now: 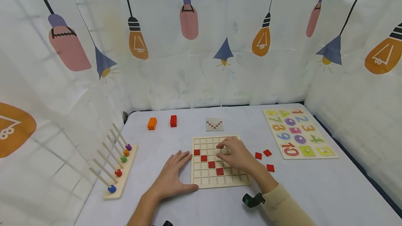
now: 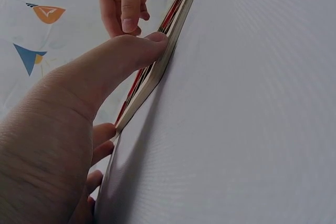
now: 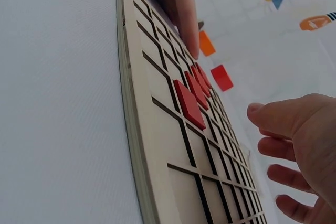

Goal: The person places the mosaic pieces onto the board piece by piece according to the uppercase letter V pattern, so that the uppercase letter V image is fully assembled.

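A wooden grid board (image 1: 201, 180) lies on the table with several red square tiles (image 1: 211, 164) set in a diagonal line across its cells. My left hand (image 1: 171, 177) is spread at the board's left side. Its thumb touches the near left corner, and its fingertips reach the left edge. Above the right part of the grid hovers my right hand (image 1: 235, 154), with thumb and fingers apart. In the right wrist view nothing shows between those fingers (image 3: 286, 150). Three loose red tiles (image 1: 270, 168) lie right of the board. Part of the grid is hidden under the right hand.
Behind the board lies a small pattern card (image 1: 215, 124). An orange block (image 1: 152, 123) and a red block (image 1: 173, 121) stand at the back left. A peg stand (image 1: 113, 195) with coloured beads is on the left, a number puzzle board (image 1: 279, 136) on the right.
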A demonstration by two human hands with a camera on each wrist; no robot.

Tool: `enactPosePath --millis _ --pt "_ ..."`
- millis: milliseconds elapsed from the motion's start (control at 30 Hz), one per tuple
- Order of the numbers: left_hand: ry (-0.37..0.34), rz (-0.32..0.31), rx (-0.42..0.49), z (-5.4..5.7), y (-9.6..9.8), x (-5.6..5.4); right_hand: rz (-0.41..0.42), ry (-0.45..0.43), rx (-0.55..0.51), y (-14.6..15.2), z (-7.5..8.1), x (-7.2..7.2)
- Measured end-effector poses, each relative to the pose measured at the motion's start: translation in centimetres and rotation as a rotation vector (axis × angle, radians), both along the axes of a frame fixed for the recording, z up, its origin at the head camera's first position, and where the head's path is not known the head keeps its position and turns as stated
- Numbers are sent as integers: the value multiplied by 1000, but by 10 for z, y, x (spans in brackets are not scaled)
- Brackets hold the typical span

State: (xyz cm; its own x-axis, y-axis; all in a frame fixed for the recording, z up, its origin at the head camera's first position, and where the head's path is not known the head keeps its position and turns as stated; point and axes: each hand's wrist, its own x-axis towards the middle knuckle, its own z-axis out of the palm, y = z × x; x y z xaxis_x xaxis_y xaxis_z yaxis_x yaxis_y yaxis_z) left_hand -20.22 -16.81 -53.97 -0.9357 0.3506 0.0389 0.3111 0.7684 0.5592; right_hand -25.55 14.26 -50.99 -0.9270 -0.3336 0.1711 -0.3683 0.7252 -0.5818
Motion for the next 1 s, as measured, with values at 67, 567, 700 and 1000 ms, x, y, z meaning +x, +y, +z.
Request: enactPosePath --millis 67,567,700,1000 --pt "0 -2 0 0 0 0 -9 -6 -7 5 0 1" --pt "16 -8 5 -3 -1 -1 -40 14 0 36 0 8" --pt "17 0 -8 -4 -1 -1 -49 24 22 45 0 10" --pt "20 7 -11 -5 -1 0 -80 67 20 72 -1 14"
